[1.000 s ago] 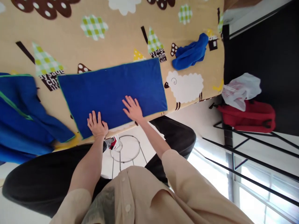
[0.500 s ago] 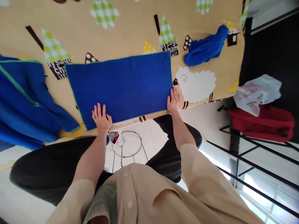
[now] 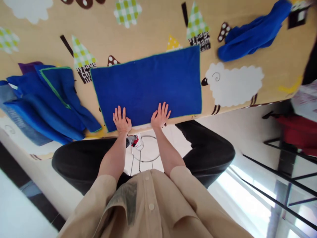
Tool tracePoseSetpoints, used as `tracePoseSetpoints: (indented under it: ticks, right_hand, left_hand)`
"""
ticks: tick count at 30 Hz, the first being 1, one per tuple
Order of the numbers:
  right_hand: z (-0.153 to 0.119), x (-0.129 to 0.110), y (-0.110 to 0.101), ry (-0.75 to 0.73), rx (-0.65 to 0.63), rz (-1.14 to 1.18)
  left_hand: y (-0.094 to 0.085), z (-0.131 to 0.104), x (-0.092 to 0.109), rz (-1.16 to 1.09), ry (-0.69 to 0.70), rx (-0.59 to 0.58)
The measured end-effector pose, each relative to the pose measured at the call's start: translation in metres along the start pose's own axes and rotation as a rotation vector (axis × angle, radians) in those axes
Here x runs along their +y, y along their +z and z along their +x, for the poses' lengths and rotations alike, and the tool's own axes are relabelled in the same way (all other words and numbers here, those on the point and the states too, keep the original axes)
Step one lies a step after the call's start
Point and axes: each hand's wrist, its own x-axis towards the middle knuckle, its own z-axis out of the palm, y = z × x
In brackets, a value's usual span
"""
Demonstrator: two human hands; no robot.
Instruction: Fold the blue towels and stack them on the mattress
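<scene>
A blue cloth with a thin green edge lies flat as a long rectangle near the front edge of the table. My left hand rests on its lower left part, fingers stretched out. Resting on the cloth's lower edge, right of the left hand, my right hand has its fingers spread and flat. Neither hand grips anything.
To the left lies a loose pile of blue cloths, with a purple piece at its top. A crumpled blue cloth is at the upper right. The table has a patterned tan tablecloth. A red bag sits low on the right.
My right hand has slid left from the cloth's right edge toward its middle. The left hand stays near the lower left corner. The camera view has shifted left.
</scene>
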Motion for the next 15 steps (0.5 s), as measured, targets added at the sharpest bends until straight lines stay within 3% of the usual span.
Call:
tracePoseSetpoints:
  ticks: [7,10,13,15]
  right_hand:
    - [0.006,0.004,-0.001,0.014,-0.025,0.025]
    - [0.006,-0.001,-0.002,0.026,-0.043,0.060]
    - [0.007,0.000,0.001,0.031,-0.031,0.054]
    - [0.007,0.005,0.004,0.012,-0.036,0.036]
  left_hand:
    - [-0.009,-0.002,0.005,0.077,-0.020,-0.042]
    - [-0.011,-0.002,0.017,0.076,-0.061,-0.050]
    - [0.001,-0.002,0.056,0.014,-0.014,-0.041]
    - [0.016,-0.003,0.096,-0.068,0.158,-0.107]
